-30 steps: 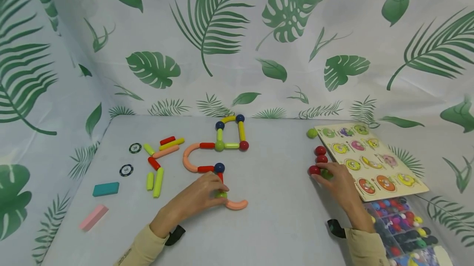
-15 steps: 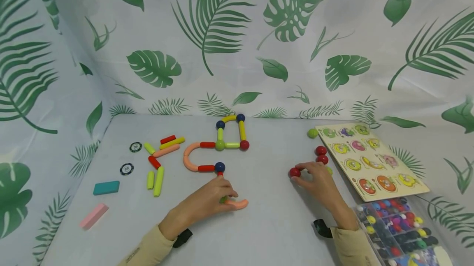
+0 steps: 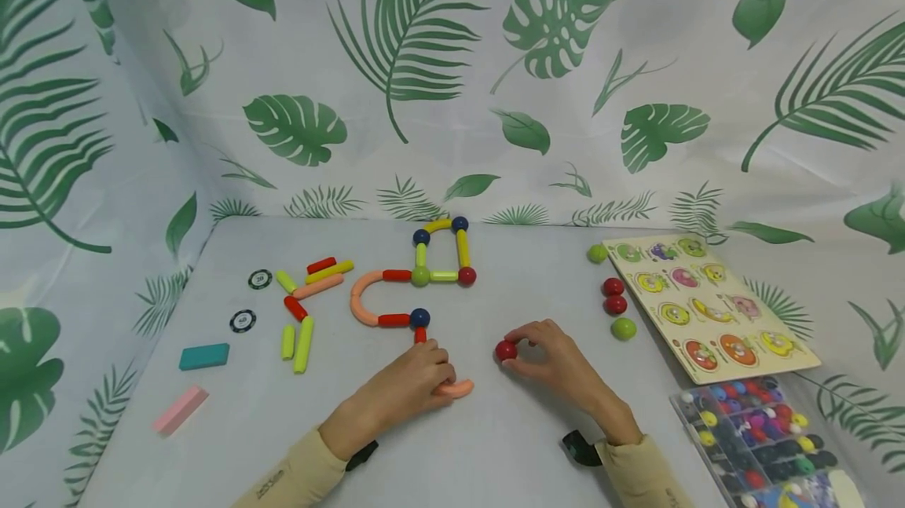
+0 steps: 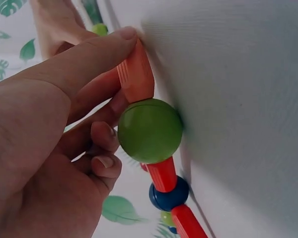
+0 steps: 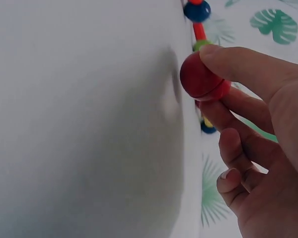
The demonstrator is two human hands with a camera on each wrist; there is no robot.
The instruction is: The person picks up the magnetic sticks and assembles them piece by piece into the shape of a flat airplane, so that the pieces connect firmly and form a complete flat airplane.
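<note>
R hand (image 3: 553, 359) + glossy red ball (image 3: 505, 350) moved L across worktop (image 3: 509, 461) since prev frame, now nr L hand (image 3: 404, 384). R pinches ball; L pinches curved orange rod (image 4: 137, 79), ribbed end butted to smooth green ball (image 4: 150, 130), then short red rod (image 4: 162, 175), navy ball (image 3: 420, 318). Further R: flat printed board (image 3: 767, 321), clear bead box (image 3: 704, 449).

It looks like a play area, kind of room unclear: leaf-print cloth (image 3: 424, 155) lines the far and left edges of a white table (image 3: 509, 453) bearing toy sticks (image 3: 303, 345) and, rightward, a picture board (image 3: 700, 329) and bead box (image 3: 705, 453).
</note>
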